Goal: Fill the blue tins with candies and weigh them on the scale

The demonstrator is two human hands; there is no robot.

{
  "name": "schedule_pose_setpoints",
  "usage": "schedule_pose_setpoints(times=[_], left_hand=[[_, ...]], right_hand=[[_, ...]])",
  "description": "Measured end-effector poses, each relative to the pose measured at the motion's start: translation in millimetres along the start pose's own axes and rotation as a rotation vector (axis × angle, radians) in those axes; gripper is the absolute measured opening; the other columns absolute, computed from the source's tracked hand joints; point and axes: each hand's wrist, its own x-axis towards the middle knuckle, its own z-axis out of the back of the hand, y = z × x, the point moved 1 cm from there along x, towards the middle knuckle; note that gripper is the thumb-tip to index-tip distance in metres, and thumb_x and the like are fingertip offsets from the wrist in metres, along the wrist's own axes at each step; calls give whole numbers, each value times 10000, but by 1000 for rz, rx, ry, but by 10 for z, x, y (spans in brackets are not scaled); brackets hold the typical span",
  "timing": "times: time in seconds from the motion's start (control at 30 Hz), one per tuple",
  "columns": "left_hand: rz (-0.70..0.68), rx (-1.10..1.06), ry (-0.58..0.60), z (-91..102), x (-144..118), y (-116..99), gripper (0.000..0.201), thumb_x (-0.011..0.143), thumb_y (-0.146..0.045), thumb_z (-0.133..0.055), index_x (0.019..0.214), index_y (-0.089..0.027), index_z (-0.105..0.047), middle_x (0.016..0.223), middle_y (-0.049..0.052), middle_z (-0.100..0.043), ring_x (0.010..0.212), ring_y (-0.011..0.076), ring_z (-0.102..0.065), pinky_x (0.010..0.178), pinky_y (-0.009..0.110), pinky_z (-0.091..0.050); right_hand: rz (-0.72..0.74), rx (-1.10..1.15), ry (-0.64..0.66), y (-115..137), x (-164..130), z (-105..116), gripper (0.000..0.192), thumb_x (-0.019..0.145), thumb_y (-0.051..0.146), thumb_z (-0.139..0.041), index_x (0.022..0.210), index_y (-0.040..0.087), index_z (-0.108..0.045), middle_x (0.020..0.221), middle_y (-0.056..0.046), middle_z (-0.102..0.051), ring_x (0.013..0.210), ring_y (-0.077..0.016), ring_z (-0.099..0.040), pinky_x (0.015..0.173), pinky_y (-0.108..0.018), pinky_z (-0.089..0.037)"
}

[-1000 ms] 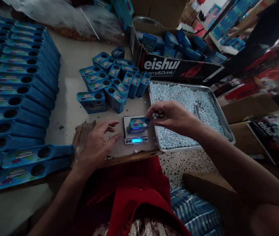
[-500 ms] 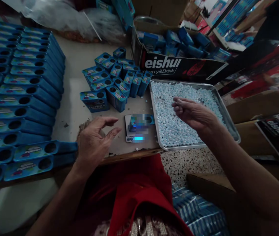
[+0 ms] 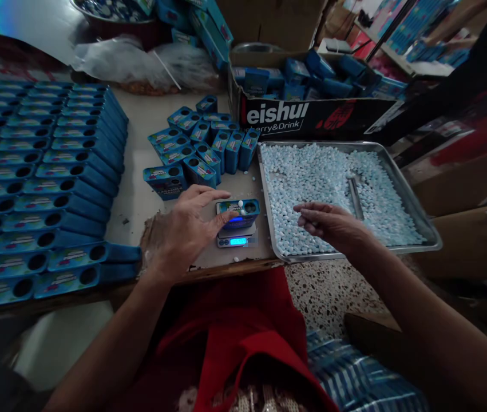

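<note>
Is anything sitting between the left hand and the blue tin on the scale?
Nothing visible. The left hand is already at the blue tin on the scale, fingertips at its left end. One candy lies on top.

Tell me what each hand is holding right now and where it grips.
Left hand touches the left end of the blue tin on the scale. Right hand hovers over the tray; any hold cannot be told.

A small blue tin lies flat on a little scale at frame centre, round hole up, one white candy on top.
</note>
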Motion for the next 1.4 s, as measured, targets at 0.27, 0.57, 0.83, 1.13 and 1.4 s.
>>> schedule_pose_setpoints(times=[0.27, 0.57, 0.83, 1.13, 1.4], left_hand=[[-12, 30, 79, -112, 138, -82, 265, 882, -401, -792, 1110, -268, -806, 1180, 55, -701, 1140, 244, -649, 1066, 423, -520], [-13, -3, 91, -172, 191, -146, 193, 884, -346, -767, 1042, -240, -799, 1126, 53, -734, 1099, 232, -671, 1073, 416, -520], [-140, -66, 106, -371, 222, -242, 111, 924, -308, -730, 942, -241, -817, 1076, 46, -790, 1054, 226, -713, 1044, 411, -554], [-289, 267, 380, -162, 272, -244, 528, 883, -93, -655, 1386, -252, -642, 1306, 78, -690, 1176, 241, -679, 1031, 379, -556], [-41, 421, 269, 1178, 90, 438, 423, 833, -265, -643, 1252, -279, -696, 1266, 57, -716, 1216, 280, -658, 1106, 422, -503]], right_hand=[[32, -186, 112, 21, 39, 59, 373, 791, 377, -869, 1072, 160, -757, 895, -63, -748, 685, -120, -617, 652, -282, -506], [43, -176, 155, 4, 106, 103, 353, 798, 388, -871, 1052, 167, -763, 855, -48, -734, 645, -108, -582, 597, -263, -464], [98, -142, 65, 3, 128, 134, 375, 785, 416, -876, 1057, 181, -767, 878, -57, -739, 672, -125, -601, 629, -286, -487], [402, -917, -57, 17, 290, 288, 239, 872, 354, -683, 1031, 213, -793, 933, -89, -781, 808, -256, -685, 761, -417, -513], [743, -1073, -90, 190, 544, -444, 241, 955, 348, -598, 1021, 250, -808, 963, -95, -790, 907, -303, -685, 852, -447, -492]])
